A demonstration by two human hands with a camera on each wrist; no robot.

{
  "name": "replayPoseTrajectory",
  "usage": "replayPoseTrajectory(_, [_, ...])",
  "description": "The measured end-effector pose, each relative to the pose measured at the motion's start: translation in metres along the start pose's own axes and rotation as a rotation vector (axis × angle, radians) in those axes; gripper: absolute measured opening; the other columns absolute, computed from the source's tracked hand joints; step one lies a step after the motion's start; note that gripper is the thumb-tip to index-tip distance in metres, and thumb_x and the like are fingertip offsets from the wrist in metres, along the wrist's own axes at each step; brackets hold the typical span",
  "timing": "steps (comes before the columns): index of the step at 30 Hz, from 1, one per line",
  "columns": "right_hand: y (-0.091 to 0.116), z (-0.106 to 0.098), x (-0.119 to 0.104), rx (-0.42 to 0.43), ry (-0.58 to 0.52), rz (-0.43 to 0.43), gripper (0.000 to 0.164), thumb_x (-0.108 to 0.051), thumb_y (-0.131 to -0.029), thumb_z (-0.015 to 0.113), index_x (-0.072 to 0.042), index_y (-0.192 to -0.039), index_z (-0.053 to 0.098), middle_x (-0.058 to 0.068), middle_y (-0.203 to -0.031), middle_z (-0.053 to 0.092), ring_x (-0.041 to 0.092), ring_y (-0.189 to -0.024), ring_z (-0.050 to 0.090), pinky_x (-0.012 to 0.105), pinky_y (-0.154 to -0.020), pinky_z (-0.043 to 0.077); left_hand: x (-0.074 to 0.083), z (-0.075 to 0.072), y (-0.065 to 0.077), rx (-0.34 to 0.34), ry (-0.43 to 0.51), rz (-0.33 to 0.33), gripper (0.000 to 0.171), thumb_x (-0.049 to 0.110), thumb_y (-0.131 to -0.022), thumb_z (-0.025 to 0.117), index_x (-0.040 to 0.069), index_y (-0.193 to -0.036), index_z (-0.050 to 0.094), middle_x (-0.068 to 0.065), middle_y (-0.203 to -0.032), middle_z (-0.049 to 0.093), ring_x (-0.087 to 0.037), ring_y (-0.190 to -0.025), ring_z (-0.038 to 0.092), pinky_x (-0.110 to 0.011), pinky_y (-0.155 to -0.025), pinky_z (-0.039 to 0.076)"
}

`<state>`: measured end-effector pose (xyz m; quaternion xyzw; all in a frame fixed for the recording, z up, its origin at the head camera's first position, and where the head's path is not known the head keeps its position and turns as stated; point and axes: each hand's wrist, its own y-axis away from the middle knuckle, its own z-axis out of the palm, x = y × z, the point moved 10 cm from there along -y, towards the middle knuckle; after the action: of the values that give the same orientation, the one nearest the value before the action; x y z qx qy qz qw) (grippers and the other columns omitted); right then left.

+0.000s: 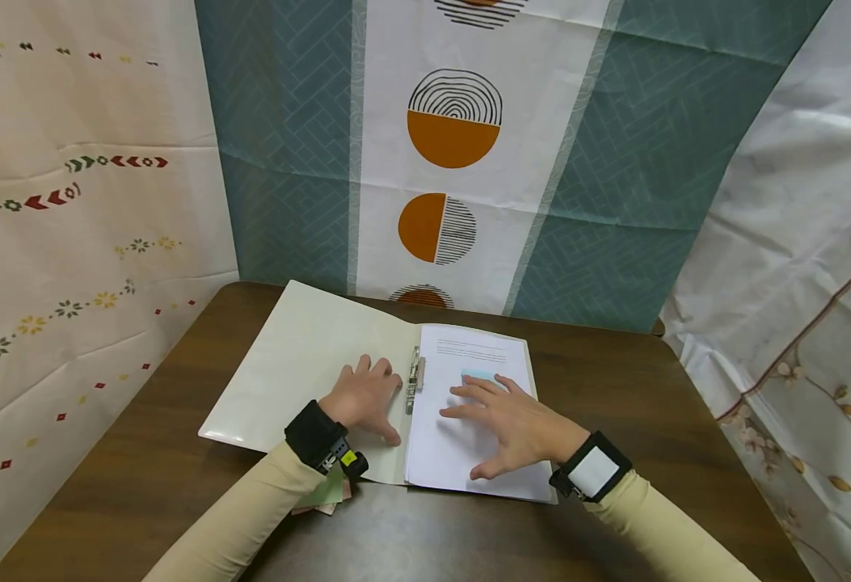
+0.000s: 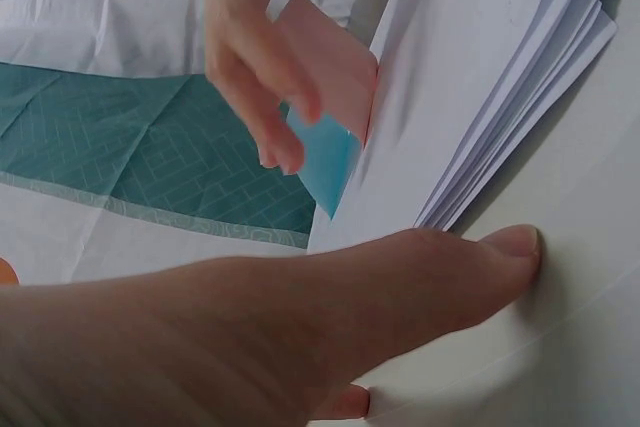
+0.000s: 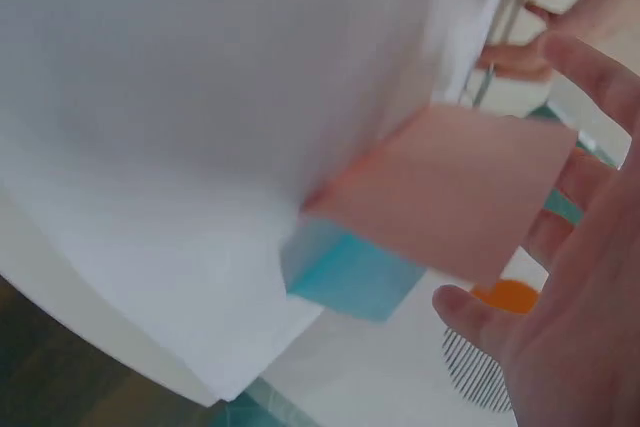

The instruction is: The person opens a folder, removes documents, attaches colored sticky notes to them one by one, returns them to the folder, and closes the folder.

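A white folder (image 1: pixel 301 347) lies spread on the table, a metal clip (image 1: pixel 415 380) along its spine. On its right side sits a stack of white paper (image 1: pixel 454 461), with printed lines near the top of the upper sheet. My left hand (image 1: pixel 367 396) rests on the inner left cover beside the clip, fingers spread. Over the stack, my right hand (image 1: pixel 516 424) has its fingers spread and grips nothing. Close to it, a pink sticky note (image 3: pixel 450 192) and a blue sticky note (image 3: pixel 355 272) stick up from the sheet. In the head view the right hand hides the pink one.
Green and pinkish paper slips (image 1: pixel 323 493) lie on the brown wooden table (image 1: pixel 614 388) beneath my left wrist, partly covered by it. Patterned cloths (image 1: pixel 294 162) hang behind the table and on both sides.
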<state>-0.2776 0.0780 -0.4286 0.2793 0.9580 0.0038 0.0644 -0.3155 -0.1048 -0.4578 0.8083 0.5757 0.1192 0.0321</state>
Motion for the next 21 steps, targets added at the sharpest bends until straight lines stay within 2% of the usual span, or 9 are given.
replayPoseTrajectory(4, [0.001, 0.013, -0.008, -0.034, 0.03, -0.017, 0.088, -0.076, -0.083, 0.087, -0.039, -0.159, 0.061, 0.003, -0.173, 0.055, 0.04, -0.169, 0.04, 0.081, -0.128, 0.034, -0.001, 0.001, -0.002, 0.001, -0.006, -0.002, 0.094, 0.059, -0.072, 0.103, 0.013, -0.146, 0.07, -0.016, -0.152, 0.059, -0.039, -0.134, 0.051, -0.055, -0.103, 0.05])
replayPoseTrajectory(9, [0.003, 0.027, -0.012, -0.051, 0.08, -0.037, 0.089, -0.074, -0.082, 0.09, -0.039, -0.159, 0.061, 0.002, -0.171, 0.055, 0.039, -0.167, 0.043, 0.079, -0.125, 0.039, -0.001, 0.003, -0.002, 0.002, 0.003, 0.004, 0.094, 0.058, -0.072, 0.104, 0.012, -0.146, 0.071, -0.016, -0.151, 0.06, -0.039, -0.133, 0.051, -0.055, -0.102, 0.05])
replayPoseTrajectory(14, [0.002, 0.027, -0.012, -0.046, 0.102, -0.048, 0.09, -0.073, -0.082, 0.09, -0.038, -0.159, 0.061, 0.004, -0.171, 0.056, 0.039, -0.164, 0.046, 0.079, -0.123, 0.041, 0.0, 0.001, -0.001, 0.005, 0.001, 0.008, 0.095, 0.058, -0.072, 0.104, 0.012, -0.147, 0.07, -0.016, -0.152, 0.059, -0.04, -0.134, 0.051, -0.055, -0.103, 0.05])
replayPoseTrajectory(21, [0.0, 0.026, -0.009, -0.074, 0.055, -0.028, 0.094, -0.073, -0.079, 0.093, -0.036, -0.159, 0.061, 0.004, -0.171, 0.056, 0.041, -0.166, 0.044, 0.083, -0.124, 0.037, 0.001, 0.0, -0.001, 0.009, -0.005, 0.014, 0.093, 0.059, -0.072, 0.104, 0.012, -0.145, 0.071, -0.016, -0.15, 0.06, -0.039, -0.131, 0.051, -0.054, -0.101, 0.05])
